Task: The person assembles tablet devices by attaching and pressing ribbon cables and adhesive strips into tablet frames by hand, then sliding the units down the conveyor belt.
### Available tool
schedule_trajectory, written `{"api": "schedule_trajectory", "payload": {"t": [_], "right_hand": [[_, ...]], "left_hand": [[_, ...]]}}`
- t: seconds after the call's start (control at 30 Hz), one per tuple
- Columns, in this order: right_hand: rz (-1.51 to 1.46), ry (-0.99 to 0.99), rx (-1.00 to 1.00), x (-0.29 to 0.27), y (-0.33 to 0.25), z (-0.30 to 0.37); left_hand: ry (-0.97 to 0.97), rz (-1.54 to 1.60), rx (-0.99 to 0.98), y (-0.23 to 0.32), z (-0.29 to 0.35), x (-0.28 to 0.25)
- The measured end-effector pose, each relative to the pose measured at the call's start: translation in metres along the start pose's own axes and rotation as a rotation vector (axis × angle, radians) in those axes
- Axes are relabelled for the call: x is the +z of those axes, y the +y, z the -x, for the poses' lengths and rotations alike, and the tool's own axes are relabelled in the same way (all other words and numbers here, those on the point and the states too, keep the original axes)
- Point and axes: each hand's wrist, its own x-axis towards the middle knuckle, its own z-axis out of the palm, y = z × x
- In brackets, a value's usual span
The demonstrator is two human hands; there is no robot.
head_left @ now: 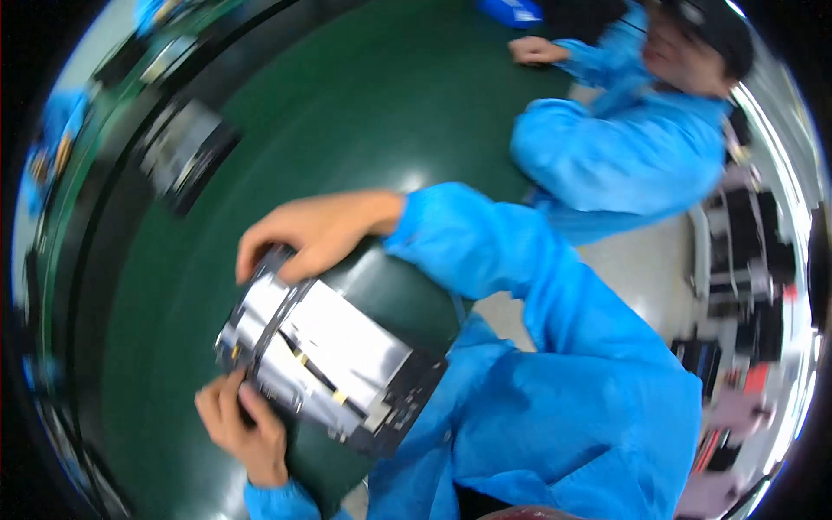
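A flat electronic device with silver metal panels, a black frame and small yellow pieces lies slantwise over the green table in front of me. My right hand reaches across and is closed round its far corner, thumb on top and fingers over the edge. My left hand is at the left edge, its fingers bent and the fingertips against the black frame. The undersides of the device and of the fingers are hidden, and motion blurs the picture somewhat.
Another silver and black device sits at the far left on a dark strip along the green table. A co-worker in a blue smock sits at the right, one hand on the table near a blue object.
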Motion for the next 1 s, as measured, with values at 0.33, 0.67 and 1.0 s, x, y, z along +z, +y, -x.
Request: {"api": "schedule_trajectory", "payload": {"t": [0.33, 0.67, 1.0], "right_hand": [[0.009, 0.006, 0.084, 0.011, -0.007, 0.012], [0.022, 0.074, 0.123, 0.015, -0.007, 0.011], [0.282, 0.199, -0.389, 0.112, -0.054, 0.004]], "left_hand": [[0.042, 0.306, -0.422, -0.017, -0.003, 0.023], [0.221, 0.414, -0.408, -0.033, 0.012, 0.02], [0.375, 0.209, 0.199, 0.025, -0.01, -0.007]]}}
